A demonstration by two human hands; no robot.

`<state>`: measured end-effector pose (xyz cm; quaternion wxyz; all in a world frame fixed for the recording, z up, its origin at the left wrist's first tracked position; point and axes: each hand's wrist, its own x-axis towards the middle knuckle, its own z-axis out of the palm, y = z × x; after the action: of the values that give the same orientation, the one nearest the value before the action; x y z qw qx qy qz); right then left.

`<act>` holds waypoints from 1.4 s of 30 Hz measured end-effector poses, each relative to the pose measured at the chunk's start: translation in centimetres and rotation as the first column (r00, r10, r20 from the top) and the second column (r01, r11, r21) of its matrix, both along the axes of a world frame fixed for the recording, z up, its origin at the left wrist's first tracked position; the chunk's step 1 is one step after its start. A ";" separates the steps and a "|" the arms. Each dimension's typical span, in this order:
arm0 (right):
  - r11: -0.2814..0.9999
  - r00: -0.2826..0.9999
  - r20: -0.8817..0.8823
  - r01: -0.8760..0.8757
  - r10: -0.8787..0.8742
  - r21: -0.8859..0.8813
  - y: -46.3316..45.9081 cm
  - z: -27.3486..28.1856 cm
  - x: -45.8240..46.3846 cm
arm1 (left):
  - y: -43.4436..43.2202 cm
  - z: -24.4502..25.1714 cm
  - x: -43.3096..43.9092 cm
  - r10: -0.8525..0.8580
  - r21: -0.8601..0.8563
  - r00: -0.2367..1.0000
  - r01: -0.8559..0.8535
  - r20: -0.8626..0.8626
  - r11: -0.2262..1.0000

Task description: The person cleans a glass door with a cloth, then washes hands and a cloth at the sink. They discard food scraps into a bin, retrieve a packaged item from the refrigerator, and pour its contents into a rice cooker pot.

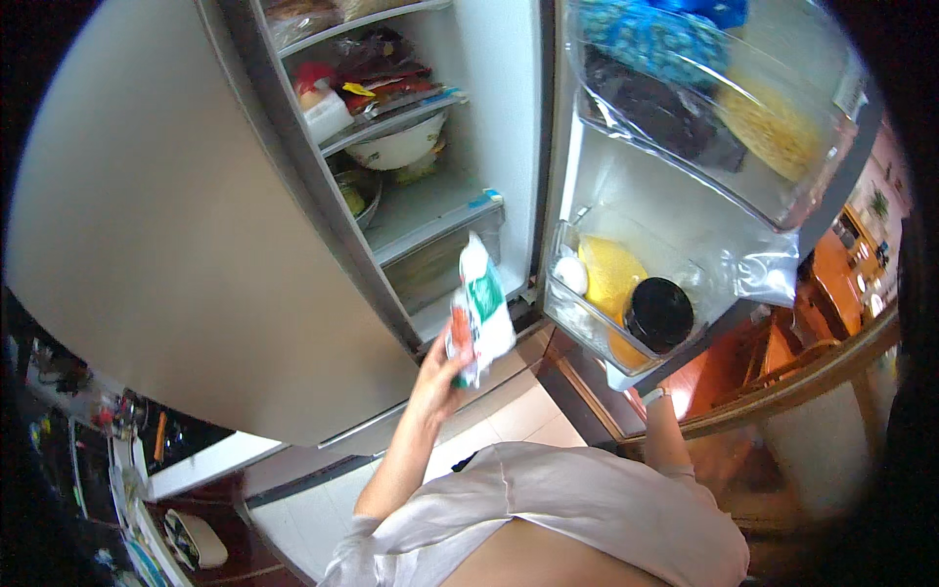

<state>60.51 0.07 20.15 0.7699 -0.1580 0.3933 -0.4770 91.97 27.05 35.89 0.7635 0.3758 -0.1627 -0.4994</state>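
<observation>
My left hand [440,381] is closed around the lower end of a white plastic packet [480,308] with green and orange print. The packet stands upright in front of the open refrigerator compartment [506,81], near its lower drawer [440,264]. My right forearm [666,433], with a band at the wrist, reaches behind the open refrigerator door [748,330]; that hand is hidden. In the lower door bin [587,315] are a jar with a black lid [660,314], a yellow bag [609,268] and a small white round item [571,274].
Shelves hold a white bowl [400,147], a metal bowl [363,198] and bagged food [381,66]. Several bags, one blue [653,44], fill the upper door bin. A shut door panel [191,220] stands at left. Behind the open door is wooden furniture [829,271].
</observation>
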 end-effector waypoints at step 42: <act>0.995 0.995 -0.057 -0.072 0.076 0.062 -3.0 -3.0 -2.3 | -22.8 23.9 19.9 0.497 -0.449 -0.230 -0.807 0.837 0.384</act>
<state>58.21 -2.88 17.11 0.7794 -0.1636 0.4240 -0.4314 111.85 4.27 59.81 0.5873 0.7036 -0.2639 0.3007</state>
